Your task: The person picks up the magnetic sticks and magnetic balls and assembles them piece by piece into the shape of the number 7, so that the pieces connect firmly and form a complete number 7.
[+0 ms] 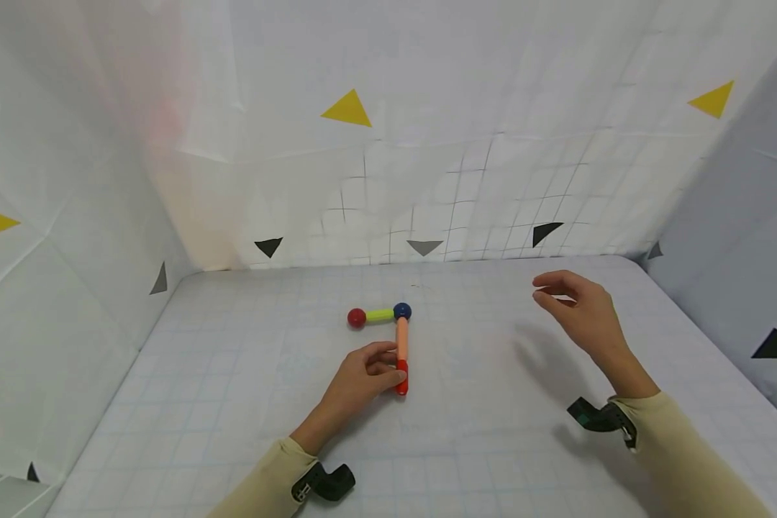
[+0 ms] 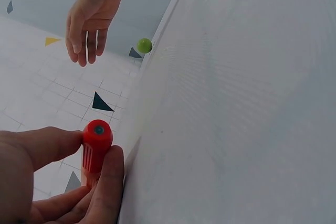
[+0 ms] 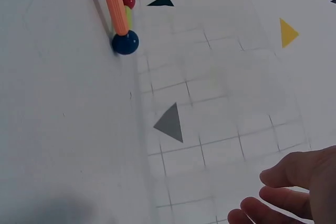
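Observation:
My left hand (image 1: 355, 379) pinches a red stick (image 1: 402, 389) between thumb and fingers. The left wrist view shows a small round disc in this stick's near end. In line beyond it runs an orange stick (image 1: 402, 337), reaching a dark blue ball (image 1: 402, 311). From that ball a yellow-green stick (image 1: 380, 315) extends left to a red ball (image 1: 357, 318), making a corner shape on the table. Off to the right, my right hand (image 1: 585, 316) is raised above the table, fingers loosely bent and holding nothing.
A green ball (image 2: 144, 45) sits on the table near the right side; in the head view my right hand mostly hides it. White sheeting (image 1: 285, 180) with coloured triangles walls the table (image 1: 233, 432) at the back and sides.

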`<action>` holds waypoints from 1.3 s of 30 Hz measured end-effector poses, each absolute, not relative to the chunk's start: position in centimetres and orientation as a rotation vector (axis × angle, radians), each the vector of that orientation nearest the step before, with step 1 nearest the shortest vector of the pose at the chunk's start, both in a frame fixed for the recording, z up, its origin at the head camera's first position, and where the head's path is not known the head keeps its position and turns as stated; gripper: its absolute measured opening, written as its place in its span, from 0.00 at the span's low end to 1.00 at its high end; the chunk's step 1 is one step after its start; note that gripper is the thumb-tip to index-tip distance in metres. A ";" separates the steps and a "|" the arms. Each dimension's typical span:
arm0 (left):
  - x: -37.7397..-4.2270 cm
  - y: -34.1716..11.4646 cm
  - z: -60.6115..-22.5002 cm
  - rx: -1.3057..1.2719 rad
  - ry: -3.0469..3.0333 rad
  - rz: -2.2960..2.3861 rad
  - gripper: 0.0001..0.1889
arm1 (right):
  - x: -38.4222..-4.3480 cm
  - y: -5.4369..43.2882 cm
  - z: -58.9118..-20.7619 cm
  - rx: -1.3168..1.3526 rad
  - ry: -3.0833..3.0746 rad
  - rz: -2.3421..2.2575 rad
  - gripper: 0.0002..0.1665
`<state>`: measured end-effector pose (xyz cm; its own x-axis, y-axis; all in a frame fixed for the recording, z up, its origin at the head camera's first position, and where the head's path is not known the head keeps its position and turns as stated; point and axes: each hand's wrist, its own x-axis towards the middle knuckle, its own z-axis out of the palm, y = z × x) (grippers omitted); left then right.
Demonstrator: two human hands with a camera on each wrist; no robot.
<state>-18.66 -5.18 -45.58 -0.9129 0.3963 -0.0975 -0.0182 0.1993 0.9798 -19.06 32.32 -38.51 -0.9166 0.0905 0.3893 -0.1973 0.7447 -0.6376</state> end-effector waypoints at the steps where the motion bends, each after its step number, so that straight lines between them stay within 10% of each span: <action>1: -18.6 -5.2 -45.5 0.357 2.152 1.766 0.28 | -19.2 32.6 -38.5 0.073 -2.552 0.981 0.15; 25: -18.8 -5.2 -45.8 0.368 2.155 1.768 0.27 | -20.3 39.2 -39.2 -0.155 -2.653 0.854 0.15; 39: -18.6 -5.2 -45.7 0.368 2.150 1.772 0.28 | -20.5 42.5 -41.6 -0.351 -2.807 0.773 0.34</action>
